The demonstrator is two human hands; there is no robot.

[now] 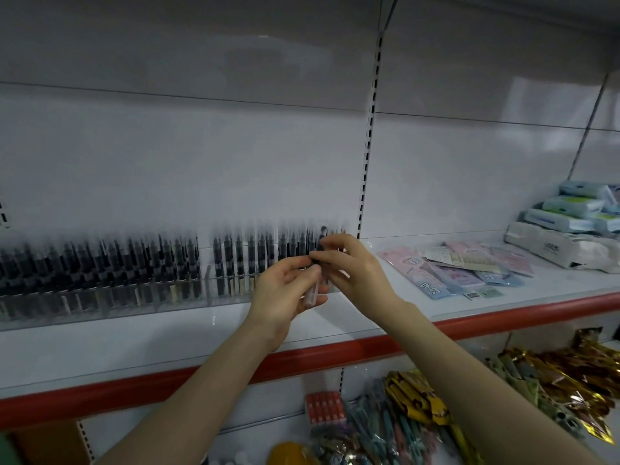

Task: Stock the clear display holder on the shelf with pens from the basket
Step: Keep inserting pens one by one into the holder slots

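A clear display holder [231,292] stands on the white shelf, filled with upright rows of dark pens [235,256]; a second full holder [100,293] stands to its left. My left hand [285,290] grips a few clear-bodied pens [310,295] in front of the holder's right end. My right hand [349,263] pinches the dark top of one pen [322,236] just above the left hand, next to the last rows. The basket is not in view.
The shelf has a red front edge [302,359]. Pastel packets [463,270] and stacked boxes [577,213] lie on the shelf to the right. Below, the lower shelf holds gold-wrapped items [553,370], coloured pens [385,427] and a red-white box [324,407].
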